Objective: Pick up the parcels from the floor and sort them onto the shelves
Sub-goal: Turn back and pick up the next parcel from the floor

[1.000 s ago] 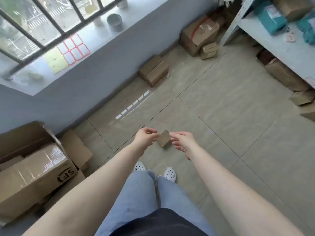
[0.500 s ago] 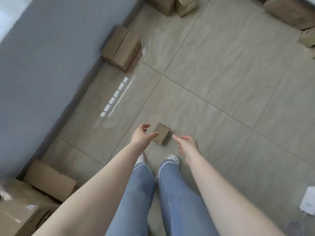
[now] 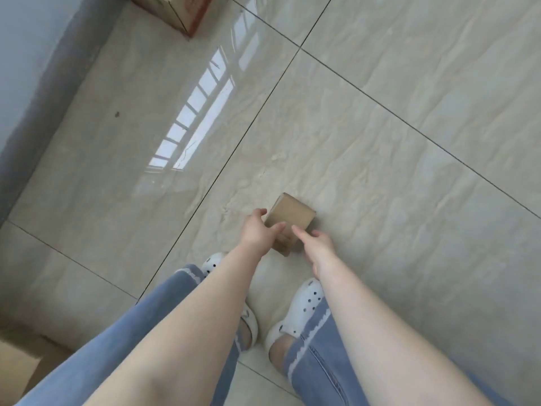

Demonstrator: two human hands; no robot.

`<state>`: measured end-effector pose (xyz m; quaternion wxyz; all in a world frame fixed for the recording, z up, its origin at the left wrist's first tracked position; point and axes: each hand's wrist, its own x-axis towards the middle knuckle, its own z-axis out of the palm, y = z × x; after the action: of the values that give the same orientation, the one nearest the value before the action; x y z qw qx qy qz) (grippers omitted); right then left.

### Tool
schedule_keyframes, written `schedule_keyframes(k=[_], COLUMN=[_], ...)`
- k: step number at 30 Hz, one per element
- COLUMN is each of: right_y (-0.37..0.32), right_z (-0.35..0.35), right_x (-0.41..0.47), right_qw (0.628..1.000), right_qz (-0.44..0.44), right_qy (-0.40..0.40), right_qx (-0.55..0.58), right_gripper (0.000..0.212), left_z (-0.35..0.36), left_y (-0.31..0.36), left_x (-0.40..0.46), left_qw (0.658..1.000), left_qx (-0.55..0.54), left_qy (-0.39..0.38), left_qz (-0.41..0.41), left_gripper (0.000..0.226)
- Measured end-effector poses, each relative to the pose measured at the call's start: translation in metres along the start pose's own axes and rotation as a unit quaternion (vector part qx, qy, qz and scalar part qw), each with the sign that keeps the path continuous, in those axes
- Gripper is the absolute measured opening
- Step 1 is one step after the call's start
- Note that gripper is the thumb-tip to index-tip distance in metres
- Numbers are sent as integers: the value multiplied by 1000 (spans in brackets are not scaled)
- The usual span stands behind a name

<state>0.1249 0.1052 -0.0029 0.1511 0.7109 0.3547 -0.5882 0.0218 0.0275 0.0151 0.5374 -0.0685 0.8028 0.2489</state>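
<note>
Left hand [image 3: 257, 230] cupped on the parcel [image 3: 289, 221], not yet clenched; right hand [image 3: 314, 240] released, just beside its near edge. Parcel between both, flat on floor [image 3: 380, 142], ready for lifting.

The near end of the small parcel [image 3: 289, 219] is covered by the left hand [image 3: 259, 232] and the right hand [image 3: 317, 244], so contact along that end cannot be confirmed. The left fingers below the thumb are concealed behind the parcel. The cardboard box [image 3: 178, 10] at the top edge is cut off; only its lower corner shows. A second box [image 3: 14, 364] at the bottom-left corner is cropped by the frame. The left shoe [image 3: 215, 263] is largely hidden behind the left forearm.
</note>
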Motion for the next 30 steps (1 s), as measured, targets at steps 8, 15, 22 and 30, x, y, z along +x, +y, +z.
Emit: schedule_keyframes(k=[8, 15, 22, 30], right_y=[3, -52, -128, -217], right_z=[23, 5, -52, -131], right_x=[35, -48, -219, -457], right_qw=[999, 992, 974, 937], right_qz=[-20, -82, -178, -301], right_qy=[11, 0, 5, -27], right_qx=[34, 95, 137, 176], right_gripper=[28, 21, 11, 37], left_z=[4, -32, -96, -175], left_y=[-8, 44, 138, 259], left_x=[28, -39, -182, -382], left_qw=[1000, 997, 985, 963], left_qx=[-2, -39, -92, -157], left_qy=[3, 25, 0, -31], left_qz=[12, 69, 145, 219], left_gripper=[56, 37, 42, 39])
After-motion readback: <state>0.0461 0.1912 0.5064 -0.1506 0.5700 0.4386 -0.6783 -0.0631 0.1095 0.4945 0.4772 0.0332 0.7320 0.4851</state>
